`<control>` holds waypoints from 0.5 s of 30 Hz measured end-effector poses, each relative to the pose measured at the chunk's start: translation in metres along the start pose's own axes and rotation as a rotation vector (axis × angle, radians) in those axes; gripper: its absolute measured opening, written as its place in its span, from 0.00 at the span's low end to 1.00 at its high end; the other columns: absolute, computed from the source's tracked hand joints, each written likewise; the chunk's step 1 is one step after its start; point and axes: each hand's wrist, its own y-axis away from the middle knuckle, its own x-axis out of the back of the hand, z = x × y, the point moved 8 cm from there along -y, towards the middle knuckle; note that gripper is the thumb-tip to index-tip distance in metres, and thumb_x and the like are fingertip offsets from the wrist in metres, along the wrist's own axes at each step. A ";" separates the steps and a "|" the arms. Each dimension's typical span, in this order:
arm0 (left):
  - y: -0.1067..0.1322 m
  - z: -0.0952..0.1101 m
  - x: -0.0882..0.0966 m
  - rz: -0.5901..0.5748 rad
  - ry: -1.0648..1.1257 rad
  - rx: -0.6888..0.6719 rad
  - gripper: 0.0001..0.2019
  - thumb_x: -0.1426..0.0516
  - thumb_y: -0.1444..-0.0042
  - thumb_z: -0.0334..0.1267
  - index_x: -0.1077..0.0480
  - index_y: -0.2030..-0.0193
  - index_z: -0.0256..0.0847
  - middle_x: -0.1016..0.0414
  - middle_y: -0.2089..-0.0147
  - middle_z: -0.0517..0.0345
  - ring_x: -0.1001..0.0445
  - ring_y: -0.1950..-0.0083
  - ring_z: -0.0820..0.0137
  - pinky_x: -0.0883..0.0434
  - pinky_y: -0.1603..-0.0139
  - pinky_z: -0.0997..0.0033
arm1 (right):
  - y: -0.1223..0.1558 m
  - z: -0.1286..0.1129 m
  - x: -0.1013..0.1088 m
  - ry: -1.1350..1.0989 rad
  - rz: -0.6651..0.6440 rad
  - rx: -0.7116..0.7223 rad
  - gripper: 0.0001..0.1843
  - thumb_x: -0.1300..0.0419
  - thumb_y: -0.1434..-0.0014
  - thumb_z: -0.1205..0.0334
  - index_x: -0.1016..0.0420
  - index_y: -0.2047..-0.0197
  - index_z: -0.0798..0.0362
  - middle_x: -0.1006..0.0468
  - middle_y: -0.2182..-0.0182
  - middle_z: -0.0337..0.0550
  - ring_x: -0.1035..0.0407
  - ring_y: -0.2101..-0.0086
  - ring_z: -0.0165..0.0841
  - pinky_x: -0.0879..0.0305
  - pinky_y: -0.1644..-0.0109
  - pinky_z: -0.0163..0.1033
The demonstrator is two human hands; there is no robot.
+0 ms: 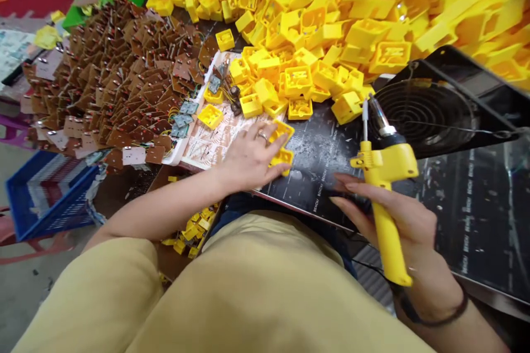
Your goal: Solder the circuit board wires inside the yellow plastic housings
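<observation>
Heaped housings [298, 19] occupy the rear of the bench [308, 149], centre to right. Circuit boards [120, 71] are piled to their left, beside the left edge of a tray [201, 149]. Left hand [250, 157]: over the tray's right part, fingers on two housings [285, 128]. Right hand [406, 215]: holding a soldering gun [385, 165] before a fan [422, 113]. A crate [58, 223] sits lower, far left

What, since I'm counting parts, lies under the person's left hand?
Under the left hand, yellow cases show partly by the fingers; whatever else lies beneath the hand is covered.
</observation>
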 end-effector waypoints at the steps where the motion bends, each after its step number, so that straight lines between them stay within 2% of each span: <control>1: 0.006 0.014 0.004 0.033 0.014 -0.047 0.34 0.58 0.31 0.61 0.31 0.36 0.35 0.27 0.38 0.37 0.30 0.39 0.47 0.27 0.43 0.47 | -0.004 -0.003 -0.005 -0.022 -0.014 0.026 0.21 0.29 0.41 0.56 0.28 0.47 0.44 0.18 0.49 0.43 0.20 0.54 0.41 0.19 0.50 0.44; 2: 0.010 0.024 0.007 0.056 0.030 -0.080 0.32 0.58 0.30 0.59 0.29 0.37 0.35 0.26 0.41 0.38 0.29 0.41 0.50 0.26 0.46 0.50 | -0.008 -0.007 -0.011 -0.037 -0.030 0.051 0.26 0.28 0.43 0.54 0.30 0.45 0.45 0.21 0.44 0.47 0.22 0.50 0.43 0.20 0.47 0.47; 4: 0.014 0.030 0.012 0.075 0.058 -0.097 0.26 0.55 0.29 0.52 0.27 0.40 0.36 0.24 0.46 0.40 0.28 0.46 0.53 0.25 0.49 0.54 | -0.016 -0.016 -0.021 -0.032 -0.054 0.082 0.31 0.28 0.44 0.49 0.33 0.43 0.47 0.26 0.40 0.54 0.25 0.44 0.47 0.21 0.45 0.52; 6: 0.015 0.026 0.016 0.080 0.075 -0.098 0.21 0.52 0.29 0.44 0.26 0.41 0.37 0.24 0.45 0.40 0.27 0.46 0.55 0.25 0.47 0.55 | -0.021 -0.024 -0.030 0.000 -0.063 0.094 0.32 0.29 0.44 0.44 0.33 0.43 0.48 0.27 0.39 0.57 0.26 0.44 0.49 0.21 0.46 0.53; 8: 0.017 0.019 0.020 0.091 0.099 -0.110 0.19 0.51 0.30 0.38 0.27 0.40 0.36 0.26 0.39 0.40 0.28 0.40 0.55 0.27 0.41 0.53 | -0.023 -0.030 -0.036 0.014 -0.055 0.095 0.31 0.30 0.43 0.43 0.34 0.44 0.48 0.25 0.41 0.57 0.25 0.45 0.49 0.21 0.47 0.53; 10: 0.021 0.014 0.018 0.082 0.141 -0.136 0.19 0.50 0.30 0.37 0.29 0.37 0.38 0.30 0.33 0.40 0.31 0.34 0.54 0.31 0.36 0.50 | -0.023 -0.031 -0.039 0.010 -0.041 0.069 0.27 0.31 0.40 0.47 0.34 0.44 0.48 0.23 0.42 0.54 0.23 0.48 0.46 0.21 0.48 0.51; 12: 0.023 0.011 0.009 0.029 0.197 -0.151 0.21 0.49 0.30 0.40 0.32 0.34 0.40 0.35 0.28 0.41 0.36 0.28 0.53 0.34 0.32 0.48 | -0.022 -0.027 -0.042 0.020 -0.015 0.015 0.23 0.32 0.38 0.53 0.35 0.44 0.47 0.24 0.42 0.52 0.22 0.49 0.43 0.21 0.49 0.48; 15: 0.023 0.010 -0.008 -0.064 0.282 -0.154 0.20 0.50 0.29 0.42 0.31 0.35 0.41 0.34 0.28 0.41 0.33 0.29 0.53 0.32 0.34 0.48 | -0.023 -0.023 -0.044 0.025 0.012 -0.016 0.23 0.34 0.37 0.60 0.37 0.42 0.46 0.26 0.39 0.53 0.24 0.47 0.42 0.22 0.46 0.47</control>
